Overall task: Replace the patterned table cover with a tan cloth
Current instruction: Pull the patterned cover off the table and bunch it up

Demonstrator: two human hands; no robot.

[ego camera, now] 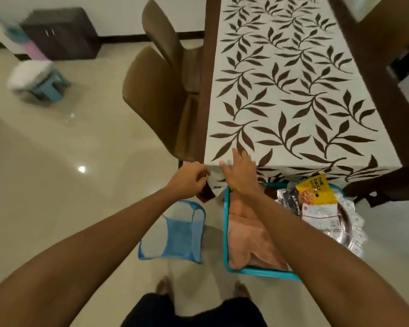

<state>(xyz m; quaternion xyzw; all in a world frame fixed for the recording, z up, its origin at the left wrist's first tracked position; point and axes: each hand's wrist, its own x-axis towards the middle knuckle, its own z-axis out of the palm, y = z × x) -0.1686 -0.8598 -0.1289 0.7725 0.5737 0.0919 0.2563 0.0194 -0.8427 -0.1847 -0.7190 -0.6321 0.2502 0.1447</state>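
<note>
Brown leaves on white still run the whole length of the table [209,67], so the patterned cover [291,95] is not yet off and we judge ourselves at the very start of the job. Our left hand [188,179] sits at about nine o'clock from the near left corner of the cover, its fingers closed in a pinch on the hanging corner flap, while our right hand [240,172] lies just beside it at three o'clock, fingers spread and flat over the table edge, pressing the fabric and gripping nothing. The tan cloth [250,234] waits folded in the teal basket [226,232] on the floor, at five o'clock from our hands and touching the base of the overhang. Beside it, at three o'clock, a tray of snack packets [316,199] lies on a lace-edged cloth, and a blue mesh hamper [175,232] stands at seven o'clock from the corner. All that is left, as we judge it: strip the cover, set it aside, unfold the tan cloth and spread it. For room, the tabletop itself carries nothing that would snag. Two brown chairs [156,95] are tucked against the left edge at eleven o'clock, and a dark chair [385,187] crowds the right corner, so pulling toward ourselves looks the freest path, though the basket and tray lie right underfoot.
</note>
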